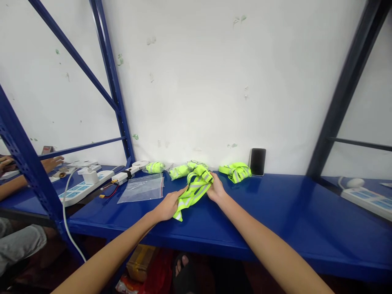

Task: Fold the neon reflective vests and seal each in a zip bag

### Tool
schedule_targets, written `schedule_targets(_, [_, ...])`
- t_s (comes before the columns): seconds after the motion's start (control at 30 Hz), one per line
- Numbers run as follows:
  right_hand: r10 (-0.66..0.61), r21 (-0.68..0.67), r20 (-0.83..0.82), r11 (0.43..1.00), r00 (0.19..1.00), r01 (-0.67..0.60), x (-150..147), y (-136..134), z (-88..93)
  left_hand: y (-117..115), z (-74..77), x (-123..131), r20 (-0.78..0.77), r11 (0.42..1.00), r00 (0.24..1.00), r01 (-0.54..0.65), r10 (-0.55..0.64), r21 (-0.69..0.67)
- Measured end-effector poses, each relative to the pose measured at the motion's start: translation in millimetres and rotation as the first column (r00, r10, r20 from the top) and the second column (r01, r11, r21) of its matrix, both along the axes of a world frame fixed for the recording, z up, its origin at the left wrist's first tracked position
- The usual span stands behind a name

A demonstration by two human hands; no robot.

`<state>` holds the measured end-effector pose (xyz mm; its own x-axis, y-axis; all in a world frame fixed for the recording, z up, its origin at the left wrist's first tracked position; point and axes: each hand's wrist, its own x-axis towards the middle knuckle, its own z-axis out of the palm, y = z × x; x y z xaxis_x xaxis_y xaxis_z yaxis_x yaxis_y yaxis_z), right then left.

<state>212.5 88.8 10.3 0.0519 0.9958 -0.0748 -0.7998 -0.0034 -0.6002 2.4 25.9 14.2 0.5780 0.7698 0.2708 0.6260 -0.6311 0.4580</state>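
Observation:
A bundle of neon-yellow reflective straps [196,191] with grey stripes, perhaps a safety vest, hangs between my two hands above the blue table [269,220]. My left hand [169,205] is closed on its lower left side. At its upper right, my right hand [217,188] grips the edge, with its fingers partly behind the fabric. Behind lie plastic-wrapped neon bundles [179,172] and, to the right, a loose folded neon strap bundle [236,172]. Left of my hands is a flat clear zip bag [141,190].
A dark phone [257,161] leans against the wall. At the left are a power strip [87,187], a white device with wires [121,177] and blue shelf posts [26,163]. Another person's hand [52,163] shows far left. A second power strip [369,200] lies right.

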Motion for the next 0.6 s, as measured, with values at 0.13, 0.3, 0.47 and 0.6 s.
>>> schedule_targets(0.13, [-0.078, 0.069, 0.178, 0.995, 0.981, 0.066, -4.6, 1.4, -5.0, -2.9, -1.6, 1.5, -0.171, 0.993, 0.979, -0.098, 0.109, 0.073])
schedule_targets(0.3, [-0.227, 0.19, 0.291, 0.966, 0.929, 0.177, -1.8, 0.9, -10.3, -14.6, -4.6, 9.4, -0.058, 0.996, 0.995, -0.076, 0.079, 0.044])
schedule_targets(0.47, [-0.512, 0.571, 0.74, 0.821, 0.435, -0.006, 8.2, -13.9, -9.9, -10.0, -9.3, 9.2, 0.268, 0.999, 0.963, -0.001, 0.013, -0.046])
schedule_targets(0.6, [-0.627, 0.634, 0.77, 0.735, 0.116, -0.238, 11.0, -22.7, -8.8, 3.8, -8.0, 10.6, 0.553, 0.941, 0.788, -0.097, 0.271, -0.324])
